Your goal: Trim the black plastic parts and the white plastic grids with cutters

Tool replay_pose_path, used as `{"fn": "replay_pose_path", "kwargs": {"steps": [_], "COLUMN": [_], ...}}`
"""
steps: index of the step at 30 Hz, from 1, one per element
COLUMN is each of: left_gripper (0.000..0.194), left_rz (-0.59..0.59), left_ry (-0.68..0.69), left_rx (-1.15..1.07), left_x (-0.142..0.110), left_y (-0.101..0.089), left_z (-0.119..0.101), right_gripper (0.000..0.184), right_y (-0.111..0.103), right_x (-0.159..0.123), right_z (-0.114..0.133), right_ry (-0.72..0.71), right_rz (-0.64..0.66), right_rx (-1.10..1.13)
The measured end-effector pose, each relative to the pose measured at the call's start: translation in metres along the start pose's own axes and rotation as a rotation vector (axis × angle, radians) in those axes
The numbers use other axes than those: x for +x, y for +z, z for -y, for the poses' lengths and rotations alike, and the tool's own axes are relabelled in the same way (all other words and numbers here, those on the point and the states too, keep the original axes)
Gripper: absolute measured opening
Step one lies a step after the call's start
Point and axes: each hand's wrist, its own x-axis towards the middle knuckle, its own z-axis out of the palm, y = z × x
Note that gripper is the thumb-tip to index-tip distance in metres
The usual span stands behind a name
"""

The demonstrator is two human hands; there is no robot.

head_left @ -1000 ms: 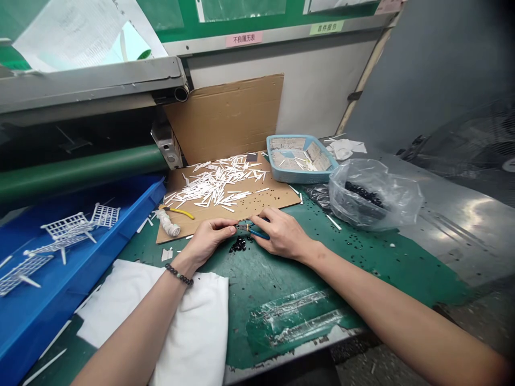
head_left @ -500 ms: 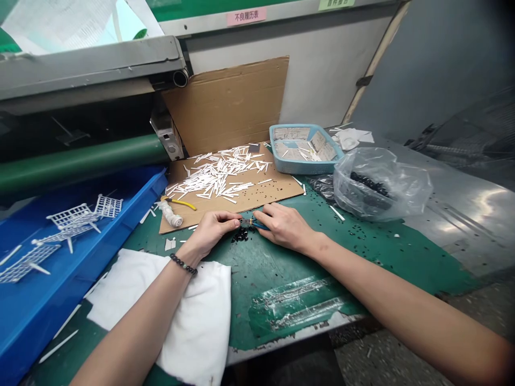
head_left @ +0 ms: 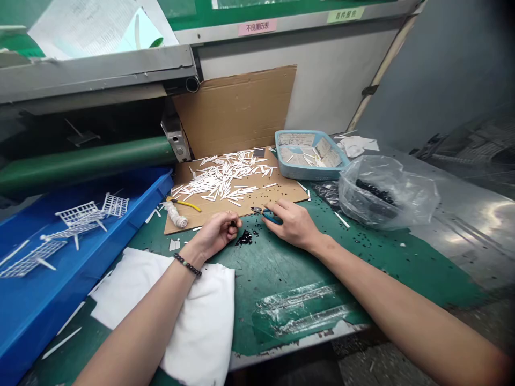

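Blue-handled cutting pliers (head_left: 270, 215) are gripped in my right hand (head_left: 295, 224), their jaws pointing left. My left hand (head_left: 217, 231) is closed, with a small black piece (head_left: 233, 223) showing between its fingertips; its exact shape is too small to make out. Just right of my left hand, a little pile of black pieces (head_left: 244, 237) lies on the green mat (head_left: 257, 279). The jaws of the pliers stand apart from my left fingers. Behind my hands, many white sticks (head_left: 225, 177) lie heaped on a cardboard sheet (head_left: 201, 212).
A blue tray (head_left: 132, 214) with white plastic grids is at the left. Yellow-handled pliers (head_left: 187, 205) lie on the cardboard. At the right stand a light-blue basket (head_left: 309, 171) and a clear bag (head_left: 414, 187) of black pieces. A white cloth (head_left: 205, 316) lies under my left forearm.
My hands have moved apart: the left fingers have drawn away from the plier jaws and curled in. The view has shifted slightly, and the black pile is more exposed.
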Motion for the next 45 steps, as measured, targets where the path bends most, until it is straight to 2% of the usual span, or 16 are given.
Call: {"fn": "replay_pose_path", "kwargs": {"steps": [2,5,8,12,15,21,24,32,35,45], "left_gripper": [0.024,0.02,0.021,0.021,0.016,0.014,0.016,0.025,0.022,0.032], "left_rz": [-0.025,-0.071,-0.047,0.008,-0.045,-0.112,-0.122,-0.146,-0.148,-0.151], "left_ry": [0.019,0.156,0.268,0.309,0.301,0.104,0.075,0.057,0.058,0.071], "left_rx": [0.175,0.676,1.103,1.276,1.155,0.25,0.009,-0.032,0.006,0.102], "left_x": [0.0,0.003,0.005,0.007,0.009,0.009,0.006,0.008,0.008,0.004], "left_y": [0.007,0.016,0.02,0.02,0.02,0.016,0.012,0.004,0.003,0.005], "left_z": [0.003,0.01,0.016,0.018,0.016,0.008,0.004,0.008,0.009,0.006], "right_gripper": [0.024,0.023,0.022,0.023,0.021,0.024,0.025,0.028,0.025,0.023], "right_y": [0.0,-0.001,-0.001,-0.003,-0.004,-0.005,-0.004,-0.006,-0.01,-0.008], "right_x": [0.001,0.002,0.002,0.002,0.003,0.002,0.001,0.002,0.003,0.002], "right_z": [-0.002,-0.003,-0.004,-0.003,-0.003,-0.003,-0.002,0.005,0.008,0.011], "right_ry": [0.011,0.02,0.033,0.064,0.077,0.066,0.026,-0.065,-0.084,-0.092], "right_rz": [-0.028,-0.036,-0.027,-0.012,-0.002,-0.006,0.015,0.122,0.138,0.159], "right_rx": [0.005,0.019,0.051,0.057,0.049,0.067,0.083,0.046,0.025,0.035]}}
